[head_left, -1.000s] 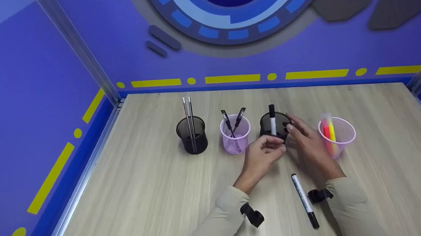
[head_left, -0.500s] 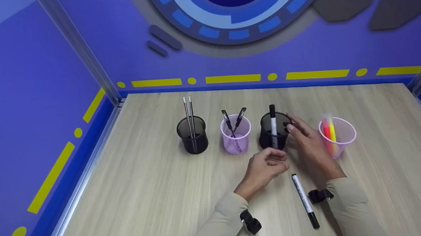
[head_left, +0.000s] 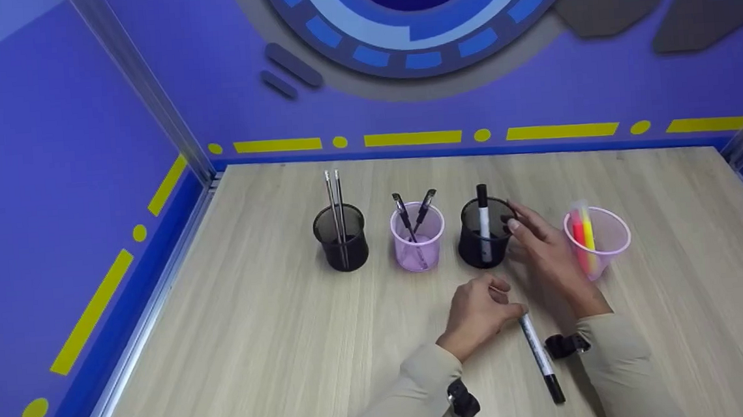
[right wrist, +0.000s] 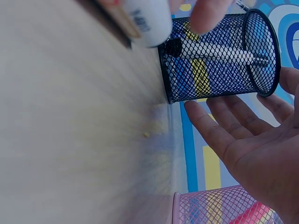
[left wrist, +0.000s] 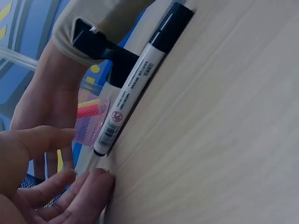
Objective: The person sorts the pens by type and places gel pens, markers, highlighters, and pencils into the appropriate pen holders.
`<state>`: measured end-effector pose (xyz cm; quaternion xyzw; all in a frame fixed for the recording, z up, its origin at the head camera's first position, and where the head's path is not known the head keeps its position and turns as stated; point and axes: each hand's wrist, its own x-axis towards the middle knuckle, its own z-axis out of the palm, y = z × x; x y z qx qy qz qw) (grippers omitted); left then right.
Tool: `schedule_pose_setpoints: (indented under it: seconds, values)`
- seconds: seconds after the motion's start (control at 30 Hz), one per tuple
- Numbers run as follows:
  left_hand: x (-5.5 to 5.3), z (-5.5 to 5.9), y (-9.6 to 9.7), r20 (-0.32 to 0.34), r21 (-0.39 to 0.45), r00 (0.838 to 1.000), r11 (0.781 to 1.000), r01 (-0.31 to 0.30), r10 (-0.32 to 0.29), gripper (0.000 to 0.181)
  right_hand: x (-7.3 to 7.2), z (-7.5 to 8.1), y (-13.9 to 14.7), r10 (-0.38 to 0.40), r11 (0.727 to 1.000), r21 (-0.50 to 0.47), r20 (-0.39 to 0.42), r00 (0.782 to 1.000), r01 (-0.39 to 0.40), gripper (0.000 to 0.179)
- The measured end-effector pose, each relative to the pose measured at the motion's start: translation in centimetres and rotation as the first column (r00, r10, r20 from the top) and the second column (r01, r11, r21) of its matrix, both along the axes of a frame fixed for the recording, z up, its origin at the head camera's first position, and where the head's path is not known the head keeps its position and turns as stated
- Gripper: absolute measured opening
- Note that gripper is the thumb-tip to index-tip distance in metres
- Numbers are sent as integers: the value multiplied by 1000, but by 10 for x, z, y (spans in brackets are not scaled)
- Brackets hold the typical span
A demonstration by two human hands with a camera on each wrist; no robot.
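A white marker [head_left: 537, 350] with black ends lies on the table in front of the cups. My left hand [head_left: 482, 312] is at its far end; in the left wrist view, the thumb [left wrist: 58, 137] and bent fingers [left wrist: 96, 186] are spread apart beside that end. Another white marker [head_left: 484, 223], black cap up, stands inside a black mesh pen cup [head_left: 479, 253]. With fairly straight fingers [right wrist: 215, 130], my right hand [head_left: 548, 258] touches the right side of this cup, its thumb near the rim.
Left of this cup stand a pink mesh cup [head_left: 417, 257] with two black pens and a black mesh cup [head_left: 347, 256] with two pencils. A pink cup [head_left: 609, 234] with highlighters is just right of my right hand. Blue panels [head_left: 365, 120] border the table.
My left hand has moved down and toward me, away from the black cup's front, to the far end of the lying marker. My right hand stays at the cup.
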<state>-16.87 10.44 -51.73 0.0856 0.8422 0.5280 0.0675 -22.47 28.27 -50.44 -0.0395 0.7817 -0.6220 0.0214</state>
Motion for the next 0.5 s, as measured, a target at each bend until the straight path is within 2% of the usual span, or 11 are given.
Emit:
schedule_pose_setpoints:
  seconds: [0.1,0.23,0.37,0.5]
  values:
    - [2,-1,6,-63,-141,998,990,-17,8,34,-1,0,1,-1,1000,8,0,1000,1,66]
    - [4,-3,13,-118,-280,993,958,-55,23,38,-1,-1,1,-5,1000,18,-7,1000,5,68]
    - [3,-3,15,-119,-327,992,943,-69,31,39,-1,-1,0,-8,1000,12,-10,1000,8,67]
    - [0,-3,11,-100,-304,994,951,-66,37,35,-1,-1,0,-10,1000,11,-14,1000,10,66]
